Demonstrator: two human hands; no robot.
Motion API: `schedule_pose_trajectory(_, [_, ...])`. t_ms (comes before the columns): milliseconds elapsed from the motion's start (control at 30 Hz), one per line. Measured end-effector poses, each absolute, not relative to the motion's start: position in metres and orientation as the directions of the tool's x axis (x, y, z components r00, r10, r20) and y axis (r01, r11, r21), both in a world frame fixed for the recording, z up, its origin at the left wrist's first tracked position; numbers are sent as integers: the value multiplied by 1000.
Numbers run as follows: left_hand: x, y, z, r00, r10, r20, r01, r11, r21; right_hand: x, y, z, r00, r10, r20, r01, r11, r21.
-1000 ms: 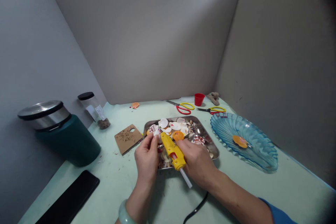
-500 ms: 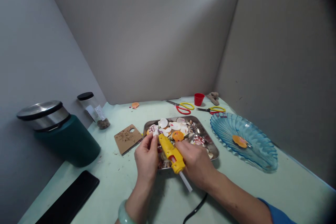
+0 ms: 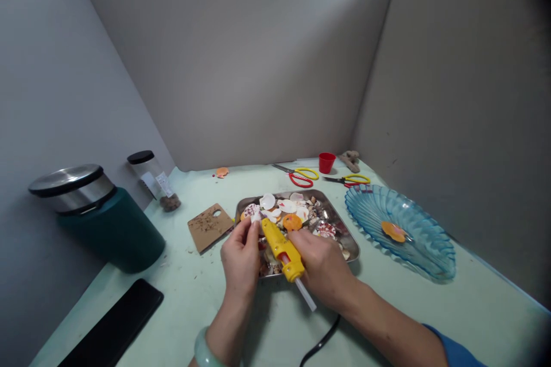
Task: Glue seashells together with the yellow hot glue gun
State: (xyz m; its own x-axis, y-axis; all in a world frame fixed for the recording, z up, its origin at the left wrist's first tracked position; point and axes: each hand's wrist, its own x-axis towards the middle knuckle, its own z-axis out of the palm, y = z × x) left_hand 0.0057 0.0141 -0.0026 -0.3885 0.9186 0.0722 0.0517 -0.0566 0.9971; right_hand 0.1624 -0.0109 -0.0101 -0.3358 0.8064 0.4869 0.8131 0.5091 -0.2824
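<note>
My right hand (image 3: 322,261) is wrapped round a yellow hot glue gun (image 3: 282,249), and a clear glue stick (image 3: 305,293) juts from its rear. The gun's nozzle end points toward my left hand (image 3: 241,255). Between thumb and fingers, my left hand pinches a small white piece (image 3: 255,215), perhaps a shell; its exact kind is too small to tell. Both hands are over the near left part of a metal tray (image 3: 353,249) of seashells. An orange shell (image 3: 292,222) and several white shells (image 3: 287,206) lie in it, partly hidden by the gun and hands.
Right of the tray lies a blue glass dish (image 3: 430,246) holding an orange shell (image 3: 394,231). Behind are scissors (image 3: 300,175), more scissors (image 3: 346,180) and a red cup (image 3: 326,163). At left are a green flask (image 3: 109,232), a jar (image 3: 155,180), cardboard (image 3: 209,228) and a black phone-like slab (image 3: 114,327).
The glue gun has shifted very slightly to the right, its tip a little farther from the pinched piece. My left hand is almost still.
</note>
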Motion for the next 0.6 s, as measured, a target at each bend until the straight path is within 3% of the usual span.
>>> schedule_pose_trajectory(600, [6,14,-2,-399,914,70,46,-56,997,164,-9,-10,-322,785,529,806,520,-282])
